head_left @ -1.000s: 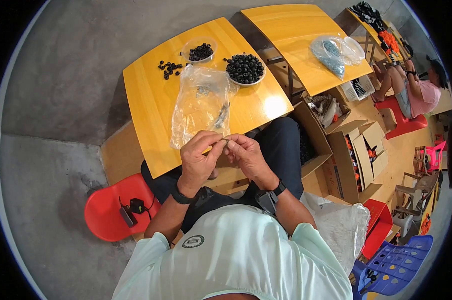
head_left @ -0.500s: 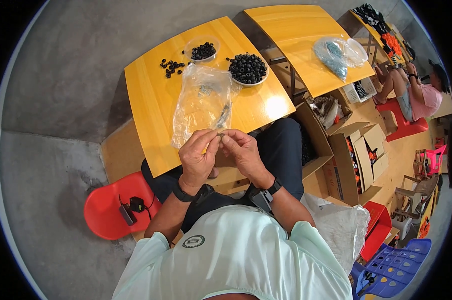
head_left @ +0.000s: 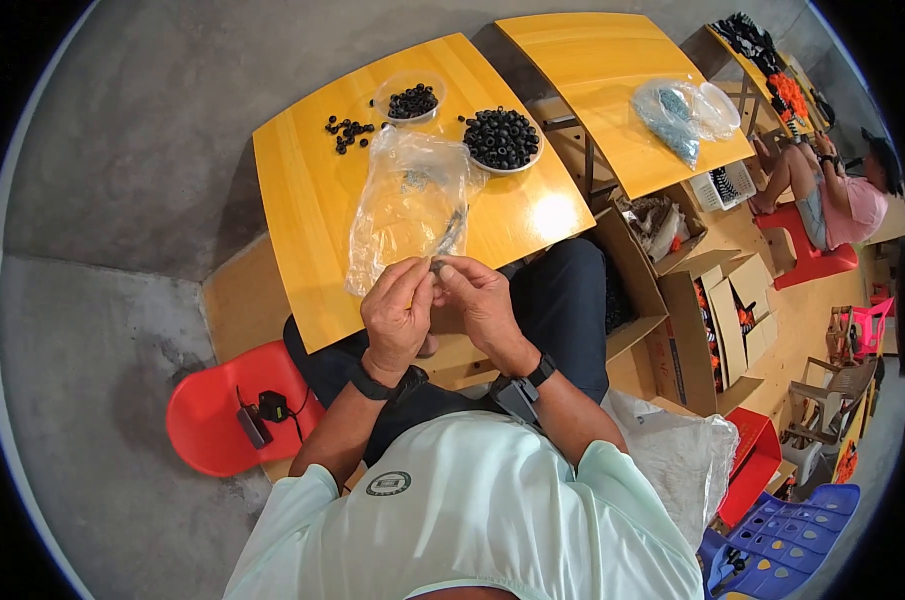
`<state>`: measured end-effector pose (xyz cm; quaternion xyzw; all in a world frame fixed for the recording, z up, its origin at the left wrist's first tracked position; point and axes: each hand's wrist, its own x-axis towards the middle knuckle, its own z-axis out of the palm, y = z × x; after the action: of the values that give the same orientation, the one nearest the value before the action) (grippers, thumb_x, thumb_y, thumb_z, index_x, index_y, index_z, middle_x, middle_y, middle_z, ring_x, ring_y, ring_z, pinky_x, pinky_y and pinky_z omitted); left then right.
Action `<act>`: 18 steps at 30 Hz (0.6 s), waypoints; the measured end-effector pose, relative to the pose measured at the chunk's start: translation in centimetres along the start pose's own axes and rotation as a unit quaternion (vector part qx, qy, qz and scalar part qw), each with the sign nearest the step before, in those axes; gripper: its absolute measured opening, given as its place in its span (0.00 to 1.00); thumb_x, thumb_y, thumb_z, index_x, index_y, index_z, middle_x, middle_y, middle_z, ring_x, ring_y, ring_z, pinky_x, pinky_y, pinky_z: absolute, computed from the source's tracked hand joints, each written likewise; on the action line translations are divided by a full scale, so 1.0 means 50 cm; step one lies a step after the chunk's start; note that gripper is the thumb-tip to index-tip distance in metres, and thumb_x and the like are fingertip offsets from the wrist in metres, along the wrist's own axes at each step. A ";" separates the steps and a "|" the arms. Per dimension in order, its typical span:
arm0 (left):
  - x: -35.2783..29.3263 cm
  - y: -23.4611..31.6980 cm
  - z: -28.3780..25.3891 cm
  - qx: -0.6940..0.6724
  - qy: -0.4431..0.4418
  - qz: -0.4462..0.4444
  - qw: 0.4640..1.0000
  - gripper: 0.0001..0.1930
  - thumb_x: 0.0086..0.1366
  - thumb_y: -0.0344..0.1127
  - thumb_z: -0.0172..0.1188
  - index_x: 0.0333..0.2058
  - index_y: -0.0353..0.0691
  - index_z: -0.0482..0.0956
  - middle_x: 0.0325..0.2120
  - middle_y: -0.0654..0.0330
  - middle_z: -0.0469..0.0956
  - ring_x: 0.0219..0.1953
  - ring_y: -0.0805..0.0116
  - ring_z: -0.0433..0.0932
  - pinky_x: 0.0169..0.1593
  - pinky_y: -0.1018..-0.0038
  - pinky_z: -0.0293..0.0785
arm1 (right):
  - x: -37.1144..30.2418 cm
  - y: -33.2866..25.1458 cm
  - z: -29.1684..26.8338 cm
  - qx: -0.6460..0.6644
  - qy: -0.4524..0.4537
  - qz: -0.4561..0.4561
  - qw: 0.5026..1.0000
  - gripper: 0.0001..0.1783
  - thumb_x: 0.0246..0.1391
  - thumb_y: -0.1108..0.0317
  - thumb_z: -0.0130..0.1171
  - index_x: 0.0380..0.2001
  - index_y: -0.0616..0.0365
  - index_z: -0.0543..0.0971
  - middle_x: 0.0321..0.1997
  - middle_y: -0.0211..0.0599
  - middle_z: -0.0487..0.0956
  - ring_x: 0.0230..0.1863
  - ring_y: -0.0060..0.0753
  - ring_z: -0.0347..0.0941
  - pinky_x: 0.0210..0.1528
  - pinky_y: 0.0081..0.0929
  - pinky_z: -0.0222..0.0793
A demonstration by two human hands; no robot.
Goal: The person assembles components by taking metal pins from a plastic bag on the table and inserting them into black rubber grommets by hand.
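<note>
My left hand and my right hand meet at the near edge of the yellow table. Fingertips of both are closed in a pinch on a small dark piece, mostly covered, so its kind cannot be told. Just beyond them lies a clear plastic bag with a few small grey bits inside. Behind the bag, a bowl is heaped with small black ring-shaped parts. A clear tub holds more of them, and several loose black parts lie to its left.
A second yellow table at right bears a bag of bluish bits. Open cardboard boxes stand on the floor to my right. A red stool with a charger on it is at my left. Another person sits at far right.
The fingers of both hands have shifted slightly around the small dark piece, and a bit more of it shows. The whole view has moved a little; the table things are unchanged.
</note>
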<state>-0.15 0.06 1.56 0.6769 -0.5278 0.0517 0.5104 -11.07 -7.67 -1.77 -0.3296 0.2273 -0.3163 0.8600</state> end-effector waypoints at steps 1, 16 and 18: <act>0.000 0.002 -0.001 0.000 0.000 0.000 1.000 0.10 0.58 0.22 0.65 0.40 0.31 0.82 0.36 0.52 0.82 0.35 0.58 0.83 0.39 0.71 0.79 | 0.001 0.000 0.000 0.000 0.011 0.005 1.000 0.14 0.63 0.68 0.60 0.49 0.64 0.80 0.37 0.31 0.82 0.33 0.19 0.76 0.40 0.20 0.75; 0.022 0.009 -0.027 -0.078 -0.088 -0.100 0.988 0.07 0.57 0.25 0.67 0.35 0.32 0.82 0.31 0.55 0.82 0.34 0.64 0.82 0.39 0.74 0.77 | -0.007 0.011 -0.027 0.071 -0.023 0.041 0.996 0.12 0.64 0.70 0.59 0.46 0.68 0.80 0.36 0.35 0.82 0.34 0.20 0.76 0.41 0.17 0.75; 0.021 0.006 -0.027 -0.086 -0.099 -0.105 0.986 0.07 0.58 0.25 0.67 0.35 0.32 0.82 0.31 0.55 0.81 0.33 0.65 0.82 0.38 0.74 0.77 | -0.008 0.014 -0.030 0.070 -0.024 0.040 0.996 0.12 0.64 0.70 0.59 0.46 0.67 0.80 0.36 0.34 0.82 0.34 0.20 0.76 0.41 0.17 0.74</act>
<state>0.73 0.41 3.04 0.6839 -0.5039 -0.1156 0.5148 -11.98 -7.65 -3.22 -0.2671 0.1968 -0.2886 0.8981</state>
